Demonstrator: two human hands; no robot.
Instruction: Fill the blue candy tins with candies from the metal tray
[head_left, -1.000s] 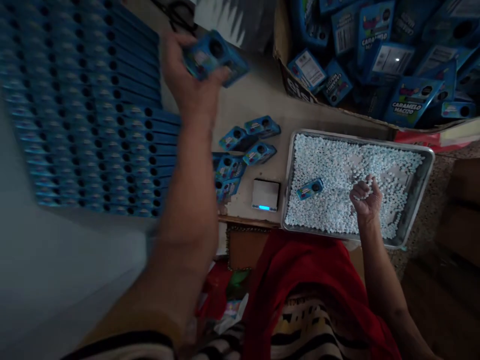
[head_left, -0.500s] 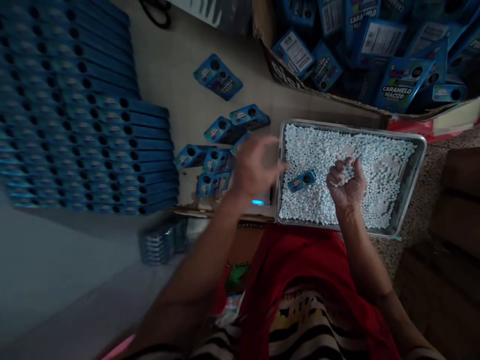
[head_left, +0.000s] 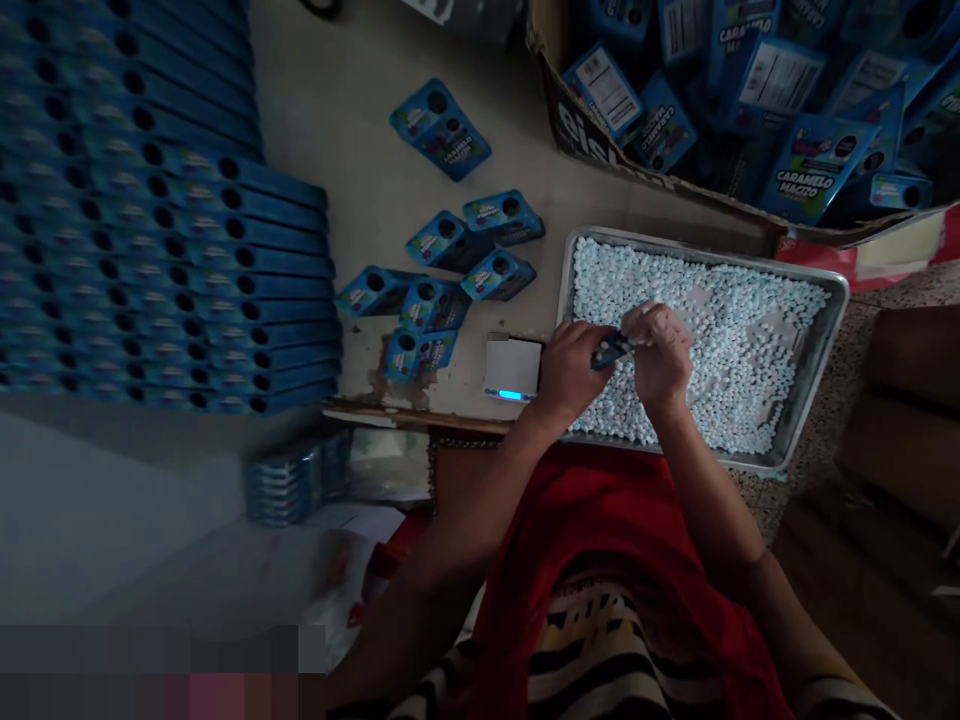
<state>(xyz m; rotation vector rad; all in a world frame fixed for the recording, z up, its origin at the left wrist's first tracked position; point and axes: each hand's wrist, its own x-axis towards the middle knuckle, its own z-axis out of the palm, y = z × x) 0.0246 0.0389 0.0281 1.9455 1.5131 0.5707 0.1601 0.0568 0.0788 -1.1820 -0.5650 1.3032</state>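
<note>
My left hand (head_left: 571, 374) is wrapped round a small blue candy box (head_left: 609, 348), holding it over the left part of a metal tray (head_left: 817, 385). Small white candies (head_left: 727, 350) are spread across that tray. Right against the box's end, my right hand (head_left: 660, 350) is closed, palm turned toward the box, with a few white candies showing at its fingers. Just left of my left hand sits a small scale (head_left: 513, 368) with a lit blue display and a bare plate.
Several blue boxes (head_left: 441, 128) stand or lie on the table (head_left: 330, 130). Stacked blue boxes (head_left: 187, 230) form a high wall at the left. A cardboard carton (head_left: 600, 150) full of blue boxes is at the upper right. Brown boxes (head_left: 900, 400) stand at the right.
My left hand moved right from over the scale and took hold of the box lying on the candies. My right hand moved left with its candies to the box, uncovering the scale.
</note>
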